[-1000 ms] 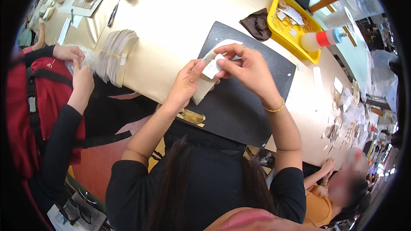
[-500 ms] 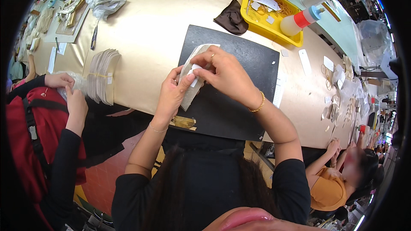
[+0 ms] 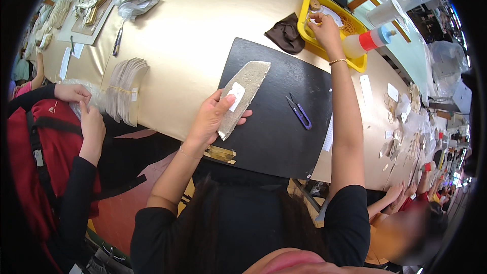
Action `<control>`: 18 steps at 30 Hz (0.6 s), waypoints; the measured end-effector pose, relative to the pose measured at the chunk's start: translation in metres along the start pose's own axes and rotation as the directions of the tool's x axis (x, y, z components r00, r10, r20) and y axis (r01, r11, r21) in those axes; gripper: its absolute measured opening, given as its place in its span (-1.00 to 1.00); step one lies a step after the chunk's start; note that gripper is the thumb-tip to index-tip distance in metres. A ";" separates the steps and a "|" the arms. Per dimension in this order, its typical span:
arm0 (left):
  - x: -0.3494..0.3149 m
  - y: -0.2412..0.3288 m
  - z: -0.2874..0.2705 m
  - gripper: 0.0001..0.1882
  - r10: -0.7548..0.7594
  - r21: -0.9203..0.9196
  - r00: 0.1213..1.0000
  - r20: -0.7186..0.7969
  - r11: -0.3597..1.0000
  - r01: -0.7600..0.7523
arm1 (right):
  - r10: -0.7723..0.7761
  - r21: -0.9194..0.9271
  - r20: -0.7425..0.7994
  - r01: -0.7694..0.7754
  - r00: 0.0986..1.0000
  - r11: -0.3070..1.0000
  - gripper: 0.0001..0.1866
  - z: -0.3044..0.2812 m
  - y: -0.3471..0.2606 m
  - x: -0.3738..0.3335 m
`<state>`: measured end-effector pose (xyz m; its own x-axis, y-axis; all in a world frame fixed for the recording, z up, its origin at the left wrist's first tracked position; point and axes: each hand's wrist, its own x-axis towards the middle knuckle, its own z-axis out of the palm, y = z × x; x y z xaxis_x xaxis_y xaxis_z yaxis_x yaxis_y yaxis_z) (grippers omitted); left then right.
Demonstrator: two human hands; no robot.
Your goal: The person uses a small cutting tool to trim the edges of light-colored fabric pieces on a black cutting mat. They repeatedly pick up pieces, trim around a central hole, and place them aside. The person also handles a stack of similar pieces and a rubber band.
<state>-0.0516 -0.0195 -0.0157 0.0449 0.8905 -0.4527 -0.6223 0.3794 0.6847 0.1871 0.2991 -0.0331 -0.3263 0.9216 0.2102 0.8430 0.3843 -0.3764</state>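
Note:
My left hand grips a grey, rough-textured, blade-shaped piece above the black mat. The thumb presses a small white paper label against its face. My right hand is stretched out to the yellow tray, its fingertips bent together over the tray's left part. Whatever may lie between those fingertips is too small to make out. Purple-handled thread snips rest on the black mat, right of the grey piece.
A brown cloth and a bottle with a red band are by the tray, which holds rubber bands. At left stand a banded stack of grey pieces, tweezers and crumpled plastic. A co-worker's hands work there.
My right hand has left the grey piece and reached up to the yellow tray. My left hand keeps the piece, now tilted with its labelled face showing. The snips have come into view.

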 end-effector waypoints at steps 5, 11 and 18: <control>0.004 0.002 -0.001 -0.36 -0.040 -0.008 0.999 0.004 0.999 0.040 | -0.014 -0.073 -0.019 0.013 1.000 0.997 -0.77 0.024 0.011 0.024; 0.005 0.002 -0.001 -0.36 -0.064 -0.013 0.997 0.047 0.998 0.065 | 0.000 -0.175 0.109 0.019 0.994 0.984 -0.73 0.028 0.023 0.036; 0.006 0.000 -0.003 -0.37 -0.066 -0.059 0.996 0.059 0.996 0.069 | 0.090 0.537 -0.015 -0.068 0.996 0.841 -0.77 0.003 0.040 0.036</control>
<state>-0.0538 -0.0152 -0.0197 0.1320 0.8770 -0.4619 -0.6630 0.4245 0.6166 0.2076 0.3475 -0.0437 -0.2424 0.9516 0.1892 0.5015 0.2898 -0.8152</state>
